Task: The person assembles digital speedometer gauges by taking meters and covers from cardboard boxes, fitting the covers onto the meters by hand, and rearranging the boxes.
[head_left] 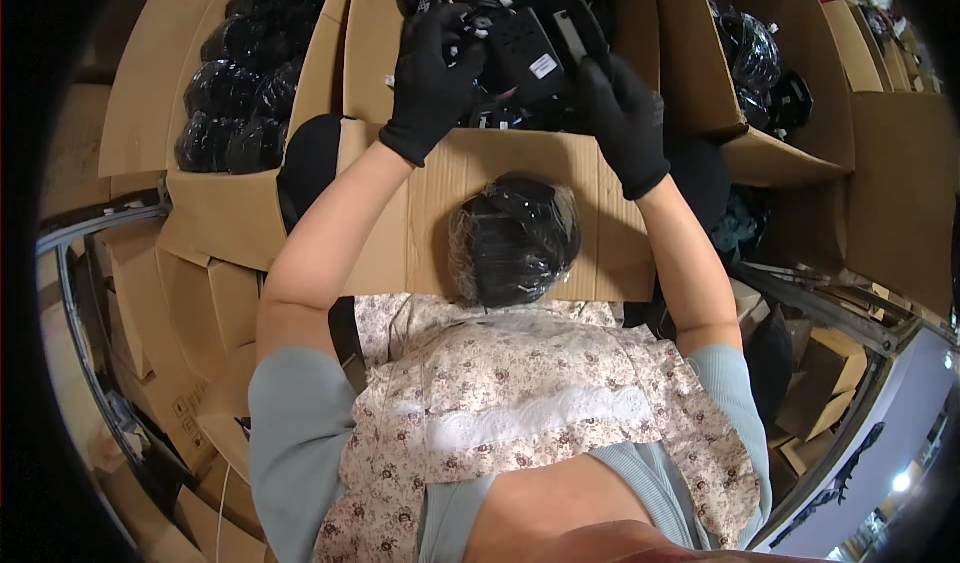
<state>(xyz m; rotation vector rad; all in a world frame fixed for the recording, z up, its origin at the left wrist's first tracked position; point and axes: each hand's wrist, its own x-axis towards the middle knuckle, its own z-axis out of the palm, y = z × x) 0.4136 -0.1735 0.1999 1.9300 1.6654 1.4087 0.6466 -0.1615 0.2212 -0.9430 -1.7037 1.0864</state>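
Note:
Both of my hands wear black gloves and reach over the open middle box (375,33), which is full of black parts. My left hand (432,78) is at the box's left side with its fingers curled; dark on dark hides what is in them. Between the hands lies a square black device (522,55) with a white label. My right hand (628,113) closes its thumb and fingers on a long black part with a silver strip (570,37). Nearer me, a black bundle wrapped in clear film (514,243) rests on a cardboard flap (610,233) over my lap.
To the left, a carton (225,198) holds several film-wrapped black bundles (245,93). Another open carton (800,158) at the right has wrapped black parts (750,53). Metal rails (820,298) and more cardboard boxes (165,313) stand on both sides.

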